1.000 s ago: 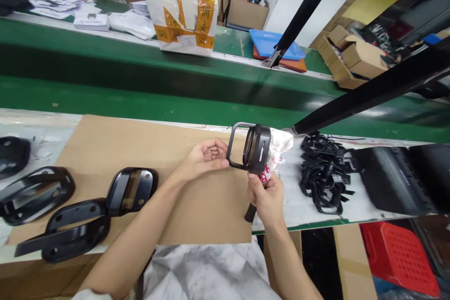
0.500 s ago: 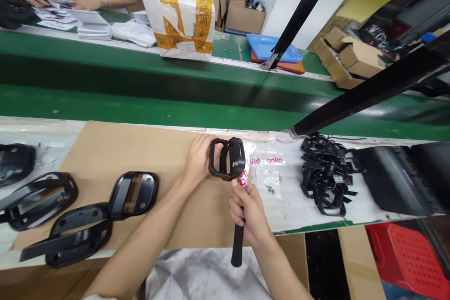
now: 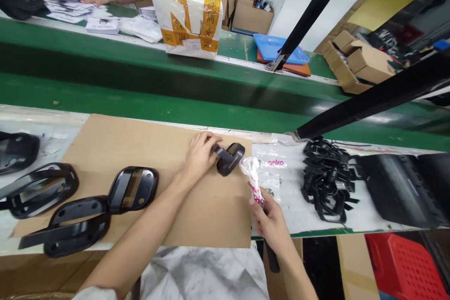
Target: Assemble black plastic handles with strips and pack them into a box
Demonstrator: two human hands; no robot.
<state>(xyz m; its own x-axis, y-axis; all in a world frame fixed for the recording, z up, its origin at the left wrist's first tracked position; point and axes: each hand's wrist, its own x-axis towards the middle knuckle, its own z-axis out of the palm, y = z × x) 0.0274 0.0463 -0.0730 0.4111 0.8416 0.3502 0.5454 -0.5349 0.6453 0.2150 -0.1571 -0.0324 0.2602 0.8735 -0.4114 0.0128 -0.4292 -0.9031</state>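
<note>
My left hand [image 3: 201, 153] is closed around the head end of a black plastic part [image 3: 229, 158], holding it low over the brown cardboard sheet [image 3: 147, 168]. My right hand [image 3: 269, 218] grips the same part's black handle [image 3: 272, 257], which sticks out below the table edge, together with a bunched clear plastic bag with pink print [image 3: 253, 179]. The bag's open end sits against the part's head.
Finished black frames [image 3: 87, 211] lie on the cardboard at the left. A flat printed bag [image 3: 272, 173] and a pile of small black clips [image 3: 325, 178] lie to the right, beside black trays [image 3: 397, 187]. Beyond the green conveyor [image 3: 140, 84], another person handles papers near a taped parcel [image 3: 190, 7].
The black part has come down and tilted flatter onto the cardboard. My right hand has dropped toward the table edge, and the bag is now bunched at the part's head.
</note>
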